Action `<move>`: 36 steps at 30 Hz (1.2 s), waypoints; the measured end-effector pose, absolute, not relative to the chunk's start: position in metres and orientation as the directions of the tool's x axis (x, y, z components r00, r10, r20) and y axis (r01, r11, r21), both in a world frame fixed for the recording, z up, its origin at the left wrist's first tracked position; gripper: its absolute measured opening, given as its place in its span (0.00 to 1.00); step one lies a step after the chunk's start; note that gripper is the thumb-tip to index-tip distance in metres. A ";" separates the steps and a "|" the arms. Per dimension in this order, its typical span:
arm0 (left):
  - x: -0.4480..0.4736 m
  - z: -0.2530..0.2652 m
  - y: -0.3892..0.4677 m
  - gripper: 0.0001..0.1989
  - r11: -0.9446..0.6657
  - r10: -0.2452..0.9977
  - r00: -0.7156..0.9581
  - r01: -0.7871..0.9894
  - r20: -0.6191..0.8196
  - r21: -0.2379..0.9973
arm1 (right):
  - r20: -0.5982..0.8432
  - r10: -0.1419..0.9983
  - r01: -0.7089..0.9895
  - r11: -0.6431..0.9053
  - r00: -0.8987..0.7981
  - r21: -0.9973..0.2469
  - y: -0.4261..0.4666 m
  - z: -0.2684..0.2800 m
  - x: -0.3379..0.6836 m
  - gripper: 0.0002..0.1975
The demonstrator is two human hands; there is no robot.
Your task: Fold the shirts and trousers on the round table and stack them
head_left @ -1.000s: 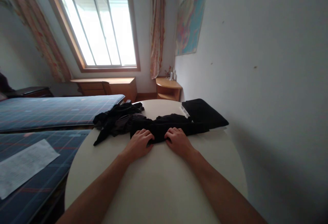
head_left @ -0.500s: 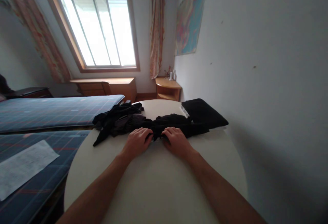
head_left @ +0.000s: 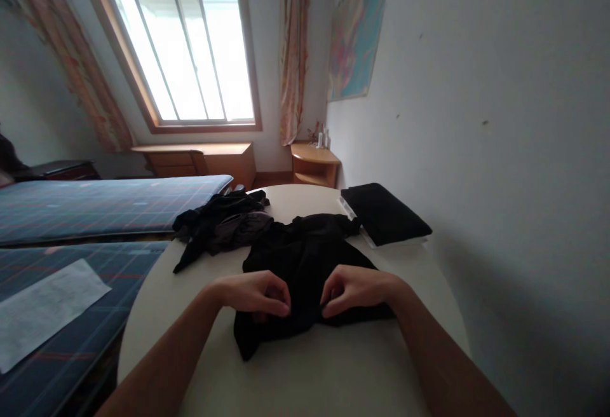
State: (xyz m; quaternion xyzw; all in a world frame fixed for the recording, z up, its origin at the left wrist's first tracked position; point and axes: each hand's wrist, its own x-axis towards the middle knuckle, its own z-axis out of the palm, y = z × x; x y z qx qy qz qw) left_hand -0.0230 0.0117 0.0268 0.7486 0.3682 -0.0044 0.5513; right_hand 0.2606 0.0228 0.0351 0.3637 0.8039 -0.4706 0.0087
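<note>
A black garment [head_left: 305,252] lies partly spread on the round cream table [head_left: 286,379], its near edge toward me and one corner sticking out at the left. My left hand [head_left: 260,293] is closed on the cloth near that edge, thumb and fingers pinched. A short gap to the right, my right hand [head_left: 355,290] pinches the same garment. Its exact kind cannot be made out. Touching or very close to its left side is a crumpled heap of dark clothes [head_left: 222,220]. At the back right rests a neatly folded black cloth [head_left: 386,213] on something white.
Close on the right stands a white wall [head_left: 524,213]. Left of the table are mattresses with blue plaid covers [head_left: 119,207], one bearing a paper sheet [head_left: 52,309]. A wooden corner shelf [head_left: 314,155] and a low desk [head_left: 223,156] stand behind, below the window.
Both hands have come nearer to me, drawing the black garment's near edge along. The garment was bunched in a narrow strip and now covers more of the table.
</note>
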 end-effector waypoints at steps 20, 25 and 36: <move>0.017 0.007 0.000 0.06 -0.521 0.619 0.765 0.568 -0.176 0.637 | -0.254 0.715 0.681 0.403 -0.651 -0.611 0.024 0.028 0.258 0.17; 0.018 0.012 -0.002 0.16 -0.327 0.567 0.785 0.492 -0.249 0.807 | -0.352 0.531 0.539 0.248 -0.771 -0.805 0.022 0.034 0.253 0.21; -0.013 -0.015 0.032 0.19 -0.549 0.836 0.485 0.754 0.258 0.360 | 0.115 0.850 0.711 0.498 -0.514 -0.497 0.047 0.003 0.261 0.23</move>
